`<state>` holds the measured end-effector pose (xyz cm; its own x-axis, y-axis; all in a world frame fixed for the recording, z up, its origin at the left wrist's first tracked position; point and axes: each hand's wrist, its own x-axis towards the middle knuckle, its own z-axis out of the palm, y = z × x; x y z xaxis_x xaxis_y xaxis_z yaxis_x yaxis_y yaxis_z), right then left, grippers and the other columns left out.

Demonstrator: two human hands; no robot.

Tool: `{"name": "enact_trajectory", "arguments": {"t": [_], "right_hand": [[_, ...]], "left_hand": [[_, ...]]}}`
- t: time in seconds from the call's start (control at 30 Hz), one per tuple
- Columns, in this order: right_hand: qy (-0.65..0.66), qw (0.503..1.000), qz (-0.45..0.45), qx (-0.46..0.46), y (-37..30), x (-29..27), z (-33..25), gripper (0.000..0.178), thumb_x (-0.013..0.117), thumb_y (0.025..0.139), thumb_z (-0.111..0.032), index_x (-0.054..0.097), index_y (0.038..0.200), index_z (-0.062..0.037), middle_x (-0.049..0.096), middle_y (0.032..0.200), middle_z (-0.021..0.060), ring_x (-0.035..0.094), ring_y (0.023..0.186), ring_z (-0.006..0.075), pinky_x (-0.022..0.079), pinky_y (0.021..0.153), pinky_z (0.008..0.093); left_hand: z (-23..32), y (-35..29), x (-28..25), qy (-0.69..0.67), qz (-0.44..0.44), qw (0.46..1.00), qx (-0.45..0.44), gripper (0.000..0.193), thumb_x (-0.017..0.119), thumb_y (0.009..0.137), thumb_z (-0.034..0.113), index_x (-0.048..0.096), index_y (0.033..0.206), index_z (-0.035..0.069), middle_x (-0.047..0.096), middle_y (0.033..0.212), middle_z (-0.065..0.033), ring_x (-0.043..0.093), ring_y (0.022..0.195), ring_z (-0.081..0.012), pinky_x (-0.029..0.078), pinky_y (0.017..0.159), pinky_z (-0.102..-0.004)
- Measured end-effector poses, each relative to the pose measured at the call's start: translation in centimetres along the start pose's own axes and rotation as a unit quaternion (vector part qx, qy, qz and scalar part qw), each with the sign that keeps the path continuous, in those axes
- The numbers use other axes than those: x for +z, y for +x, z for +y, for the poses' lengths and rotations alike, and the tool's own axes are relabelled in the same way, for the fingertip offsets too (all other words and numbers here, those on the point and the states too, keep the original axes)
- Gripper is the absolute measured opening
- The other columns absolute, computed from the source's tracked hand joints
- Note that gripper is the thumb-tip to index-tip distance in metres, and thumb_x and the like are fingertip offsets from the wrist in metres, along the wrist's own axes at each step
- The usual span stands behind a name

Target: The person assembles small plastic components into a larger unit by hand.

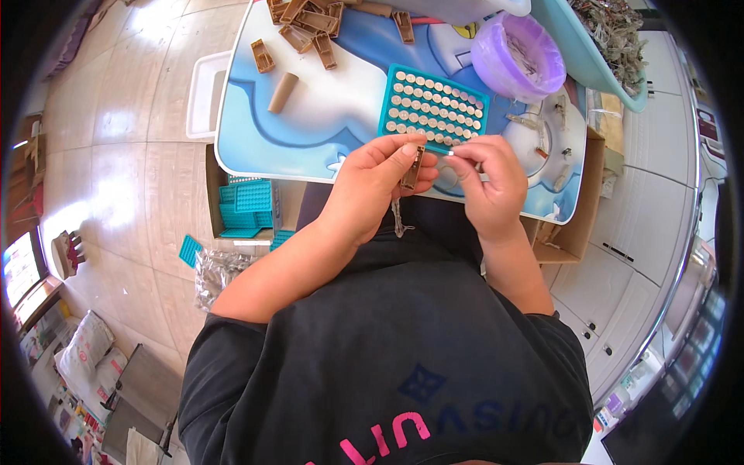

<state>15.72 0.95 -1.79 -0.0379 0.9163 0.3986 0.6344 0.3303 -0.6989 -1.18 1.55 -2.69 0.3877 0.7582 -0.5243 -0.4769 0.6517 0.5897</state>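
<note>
My left hand (384, 167) is closed around a small brown plastic casing (413, 172), held upright with its hollow side showing. Below those fingers dangles a clear, thin strip (398, 218); I cannot tell whether it is joined to the casing. Close by on the right, my right hand (496, 174) pinches a small white piece (450, 153) between thumb and forefinger. Just beyond both hands lies a teal tray (383, 124) filled with rows of round silver discs (428, 101). The fingertips hide part of its near edge.
Several brown casings (310, 27) and a brown tube (284, 93) lie on the blue-and-white table (263, 139). A purple bowl (488, 58) and a light teal basin (581, 54) stand at the back right. Teal trays fill a cardboard box (213, 182) lower left, near a clear plastic bag (217, 275).
</note>
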Motion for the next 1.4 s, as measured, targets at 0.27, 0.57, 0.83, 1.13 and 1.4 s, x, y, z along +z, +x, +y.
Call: {"name": "enact_trajectory", "arguments": {"t": [0.27, 0.57, 0.83, 1.13, 1.4], "right_hand": [[0.040, 0.998, -0.001, -0.057, 0.8, 2.2, -1.2, 0.014, 0.070, 0.068, 0.001, 0.060, 0.078, -0.0017, 0.061, 0.077, 0.0090, 0.059, 0.068, 0.0227, 0.047, 0.058, 0.0300], [0.043, 0.998, -0.019, -0.045, 0.5, 2.3, -1.0, 0.014, 0.070, 0.068, -0.001, 0.060, 0.076, -0.0021, 0.058, 0.075, 0.0080, 0.057, 0.069, 0.0224, 0.046, 0.060, 0.0302], [0.036, 0.996, -0.013, -0.076, 0.1, 3.3, -0.6, 0.010, 0.069, 0.071, -0.005, 0.060, 0.076, -0.0035, 0.057, 0.074, 0.0072, 0.053, 0.067, 0.0246, 0.042, 0.060, 0.0326], [0.060, 0.996, -0.018, -0.056, -0.5, 2.8, -0.8, 0.009, 0.067, 0.075, -0.007, 0.061, 0.080, -0.0032, 0.056, 0.073, 0.0068, 0.051, 0.068, 0.0236, 0.040, 0.061, 0.0322], [0.036, 0.989, -0.118, -0.078, 2.1, 1.8, -3.1, 0.005, 0.064, 0.075, -0.005, 0.060, 0.078, -0.0036, 0.057, 0.075, 0.0089, 0.053, 0.071, 0.0251, 0.042, 0.063, 0.0323]], "left_hand": [[0.0, -0.2, -0.1, -0.036, -0.007, 0.999, 0.004, 0.027, 0.047, 0.094, 0.013, 0.052, 0.116, -0.002, 0.062, 0.095, -0.0083, 0.061, 0.084, -0.0137, 0.051, 0.077, -0.0278], [-0.2, -0.1, -0.1, -0.036, -0.009, 0.999, 0.014, 0.026, 0.046, 0.094, 0.009, 0.053, 0.117, -0.003, 0.060, 0.094, -0.0054, 0.058, 0.083, -0.0105, 0.051, 0.078, -0.0273], [-0.2, -0.2, 0.0, -0.054, 0.009, 0.999, 0.002, 0.027, 0.049, 0.094, 0.010, 0.053, 0.117, -0.003, 0.061, 0.096, -0.0061, 0.059, 0.082, -0.0114, 0.052, 0.076, -0.0272], [-0.5, -0.5, -0.4, -0.054, -0.002, 0.998, 0.029, 0.024, 0.052, 0.092, 0.011, 0.054, 0.112, -0.001, 0.062, 0.095, -0.0056, 0.060, 0.082, -0.0118, 0.052, 0.075, -0.0274], [0.4, -1.1, -1.0, -0.024, -0.003, 0.998, 0.056, 0.018, 0.048, 0.094, 0.012, 0.054, 0.106, 0.001, 0.061, 0.091, -0.0051, 0.059, 0.078, -0.0106, 0.051, 0.073, -0.0257]]}}
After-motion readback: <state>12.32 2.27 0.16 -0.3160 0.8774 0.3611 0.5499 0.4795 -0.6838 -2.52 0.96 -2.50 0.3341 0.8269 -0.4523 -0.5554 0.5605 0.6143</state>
